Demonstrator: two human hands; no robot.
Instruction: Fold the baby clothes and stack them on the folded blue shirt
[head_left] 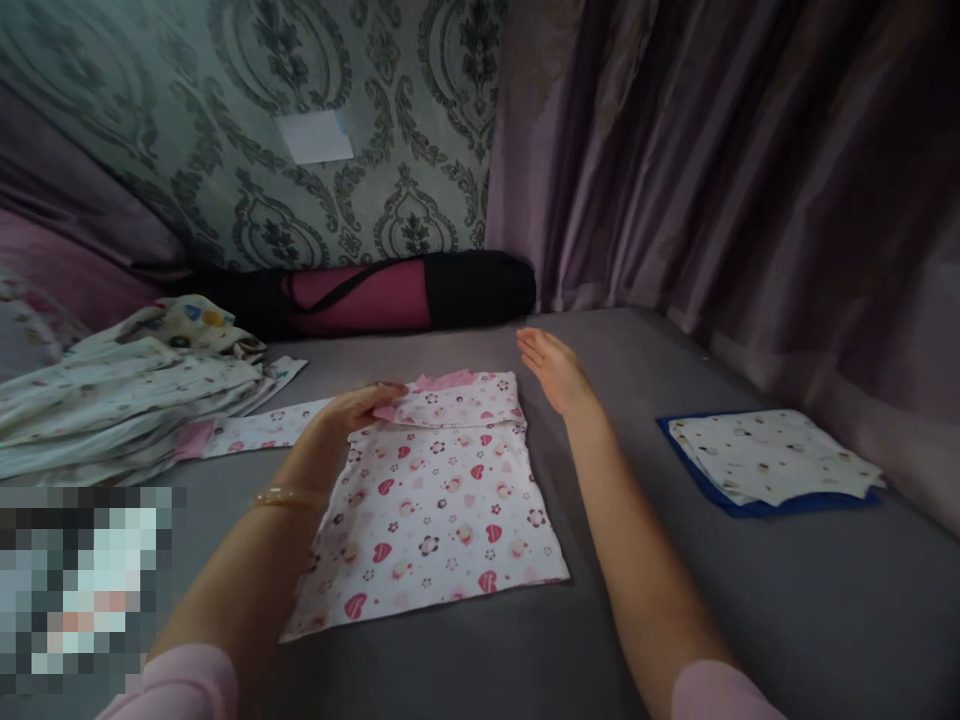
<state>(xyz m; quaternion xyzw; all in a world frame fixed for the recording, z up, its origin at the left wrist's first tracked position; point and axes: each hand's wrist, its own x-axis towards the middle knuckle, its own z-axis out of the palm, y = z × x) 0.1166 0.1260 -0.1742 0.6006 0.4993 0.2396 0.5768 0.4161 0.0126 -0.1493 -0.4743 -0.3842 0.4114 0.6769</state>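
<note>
A small white long-sleeved shirt (442,510) with red hearts and flowers lies spread on the grey bed surface. One sleeve is folded across its chest, just below the pink collar (446,380); the other stretches out to the left and ends in a pink cuff (195,440). At the upper left of the shirt, my left hand (367,403) is closed around the end of the folded sleeve, fingers pointing right. My right hand (553,370) is in the air just right of the collar, touching nothing, with its fingers stretched out.
Crumpled light clothes (135,390) are piled at the left. Folded garments, a patterned white one (772,455) over a blue one (731,508), lie at the right. Along the wall rests a long black and dark-pink bag (367,298). Purple curtains (637,150) hang at the right.
</note>
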